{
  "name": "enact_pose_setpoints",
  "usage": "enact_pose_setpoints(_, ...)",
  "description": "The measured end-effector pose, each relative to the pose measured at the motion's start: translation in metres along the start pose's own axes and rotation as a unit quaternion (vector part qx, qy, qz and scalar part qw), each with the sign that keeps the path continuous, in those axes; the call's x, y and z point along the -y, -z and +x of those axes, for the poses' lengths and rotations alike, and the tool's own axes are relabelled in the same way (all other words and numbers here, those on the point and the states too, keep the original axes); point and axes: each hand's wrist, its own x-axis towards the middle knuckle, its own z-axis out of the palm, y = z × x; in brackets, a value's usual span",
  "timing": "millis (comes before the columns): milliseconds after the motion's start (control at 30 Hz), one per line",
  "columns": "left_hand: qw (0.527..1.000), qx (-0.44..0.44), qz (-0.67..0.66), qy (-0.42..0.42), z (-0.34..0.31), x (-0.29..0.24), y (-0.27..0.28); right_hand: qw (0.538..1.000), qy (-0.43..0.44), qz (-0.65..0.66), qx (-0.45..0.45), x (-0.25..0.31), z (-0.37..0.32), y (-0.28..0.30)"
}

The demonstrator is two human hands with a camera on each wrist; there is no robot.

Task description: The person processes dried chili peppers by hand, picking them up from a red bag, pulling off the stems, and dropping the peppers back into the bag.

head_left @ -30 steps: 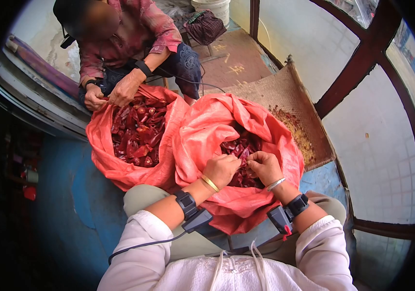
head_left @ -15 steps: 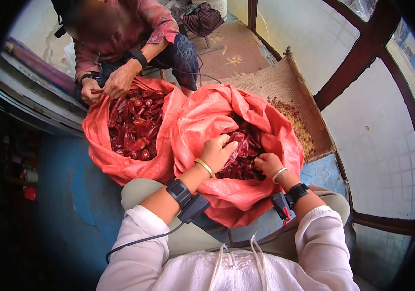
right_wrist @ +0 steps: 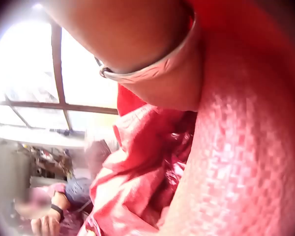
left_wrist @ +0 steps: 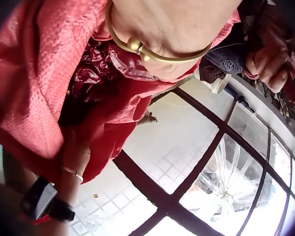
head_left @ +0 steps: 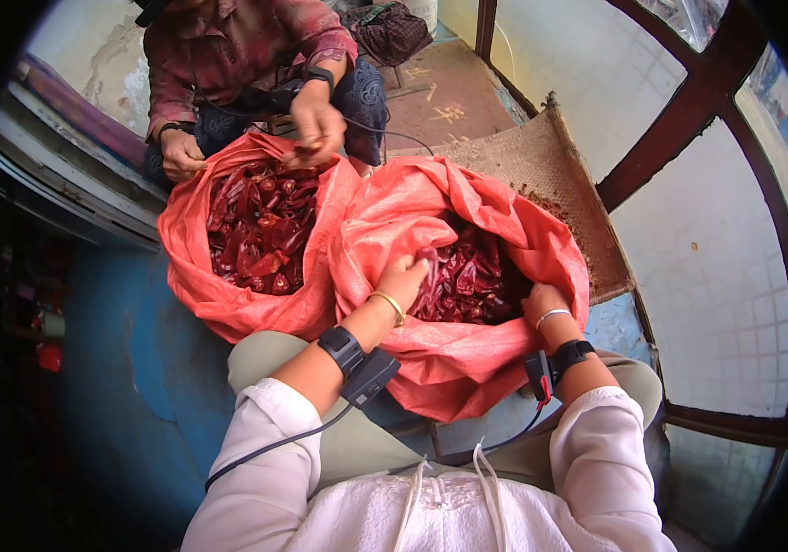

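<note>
An open red woven sack (head_left: 385, 241) stands between my knees, full of dried red chilies (head_left: 467, 281). At its left inner side my left hand (head_left: 401, 281), with a gold bangle, pinches a dried chili (head_left: 428, 259) between thumb and fingers. My right hand (head_left: 544, 302), with a silver bangle, reaches over the right front rim. Its fingertips are hidden inside the sack, so I cannot tell what they hold. In the right wrist view the sack's weave (right_wrist: 236, 147) covers that hand's fingers. The left wrist view shows shiny chilies (left_wrist: 96, 66) below my left hand.
A second red sack (head_left: 196, 276) of chilies touches mine on the left. Behind it sits another person (head_left: 247, 55), both hands at its rim. A woven mat (head_left: 541, 166) with yellowish bits lies behind my sack, beside a framed window panel (head_left: 707, 248).
My hands were together over the chilies, then parted. The right moved to the sack's right rim, the left back to the left side with a chili. The other person's hands also separated.
</note>
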Motion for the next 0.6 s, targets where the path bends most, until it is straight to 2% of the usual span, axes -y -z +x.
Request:
enact_pose_setpoints(100, 0.983, -0.093, -0.144, -0.06, 0.009, -0.018, 0.012, 0.982, -0.102, 0.142, -0.066, -0.017, 0.008, 0.007)
enact_pose_setpoints(133, 0.975, -0.122, -0.176, -0.058, 0.013, -0.024, 0.016, 0.975, -0.123, 0.14, -0.119, -0.026, 0.016, -0.005)
enact_pose_setpoints(167, 0.965, -0.151, -0.206, -0.056, 0.016, -0.03, 0.021, 0.975, -0.123, 0.139, -0.121, -0.031, 0.019, -0.008)
enact_pose_setpoints(200, 0.967, -0.169, -0.173, -0.083, 0.018, -0.033, 0.028, 0.939, -0.156, 0.283, -0.117, -0.03, 0.018, -0.003)
enact_pose_setpoints(233, 0.967, -0.173, -0.161, -0.101, 0.019, -0.036, 0.031, 0.882, -0.186, 0.42, -0.109, -0.028, 0.018, 0.002)
enact_pose_setpoints(267, 0.967, -0.173, -0.153, -0.106, 0.02, -0.036, 0.033, 0.854, -0.21, 0.474, -0.044, -0.031, 0.015, 0.01)
enact_pose_setpoints(300, 0.968, -0.173, -0.146, -0.11, 0.021, -0.035, 0.035, 0.854, -0.21, 0.473, -0.043, -0.04, 0.031, -0.01)
enact_pose_setpoints(367, 0.969, -0.157, -0.16, -0.106, 0.018, -0.038, 0.032, 0.693, -0.292, 0.645, -0.135, -0.065, 0.071, -0.066)
enact_pose_setpoints(400, 0.97, -0.14, -0.172, -0.102, 0.016, -0.04, 0.03, 0.734, -0.279, 0.612, -0.092, -0.069, 0.069, -0.059)
enact_pose_setpoints(433, 0.97, -0.141, -0.17, -0.101, 0.016, -0.043, 0.027, 0.733, -0.28, 0.613, -0.09, -0.06, 0.058, -0.043)
enact_pose_setpoints(500, 0.96, -0.155, -0.209, -0.103, 0.017, -0.049, 0.021, 0.822, -0.177, 0.497, -0.213, -0.034, 0.038, -0.008)
enact_pose_setpoints(533, 0.96, -0.155, -0.209, -0.102, 0.02, -0.046, 0.023, 0.887, -0.127, 0.356, -0.266, -0.037, 0.05, -0.014)
enact_pose_setpoints(567, 0.963, -0.146, -0.195, -0.111, 0.024, -0.04, 0.028, 0.797, -0.128, 0.558, -0.194, -0.01, 0.022, 0.04)
enact_pose_setpoints(600, 0.966, -0.137, -0.181, -0.119, 0.026, -0.036, 0.031, 0.72, -0.109, 0.66, -0.186, -0.005, 0.025, 0.046)
